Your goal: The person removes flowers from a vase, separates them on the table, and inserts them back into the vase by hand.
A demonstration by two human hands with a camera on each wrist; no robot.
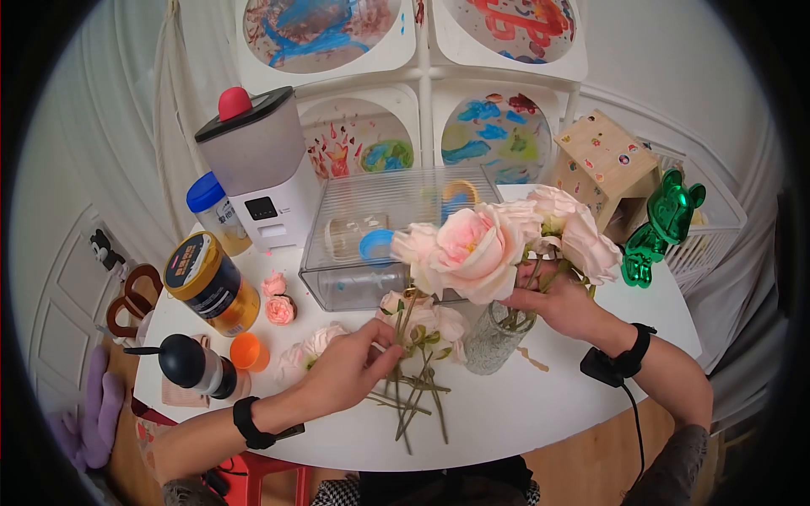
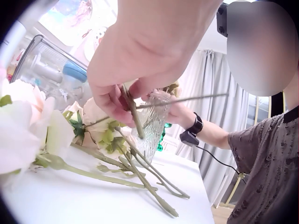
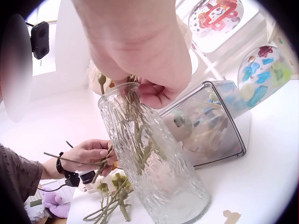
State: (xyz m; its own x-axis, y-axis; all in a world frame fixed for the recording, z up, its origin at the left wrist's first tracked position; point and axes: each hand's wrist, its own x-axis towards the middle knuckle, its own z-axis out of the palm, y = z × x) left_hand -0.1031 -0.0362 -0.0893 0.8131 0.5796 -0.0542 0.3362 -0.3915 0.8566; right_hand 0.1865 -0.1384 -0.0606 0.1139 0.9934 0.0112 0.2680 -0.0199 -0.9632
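Observation:
My left hand (image 1: 354, 367) pinches a green rose stem (image 2: 134, 114) between thumb and fingers; in the head view it runs up toward the pale pink blooms. My right hand (image 1: 567, 305) grips a bunch of stems at the mouth of a textured clear glass vase (image 3: 163, 186), which leans. Several stems reach down inside the glass, and large pale pink roses (image 1: 479, 249) spread above the rim. Below my left hand, more artificial roses (image 1: 439, 322) lie on the white table, their cut stems (image 2: 149, 184) crossing toward the front edge.
Behind the roses stands a clear ribbed box (image 1: 346, 282). Left are a white dispenser (image 1: 274, 207), a yellow-lidded tub (image 1: 211, 282), an orange cup (image 1: 249, 351) and a black-topped bottle (image 1: 190, 364). A shiny green bear figure (image 1: 662, 228) and a wooden house (image 1: 603, 160) stand right.

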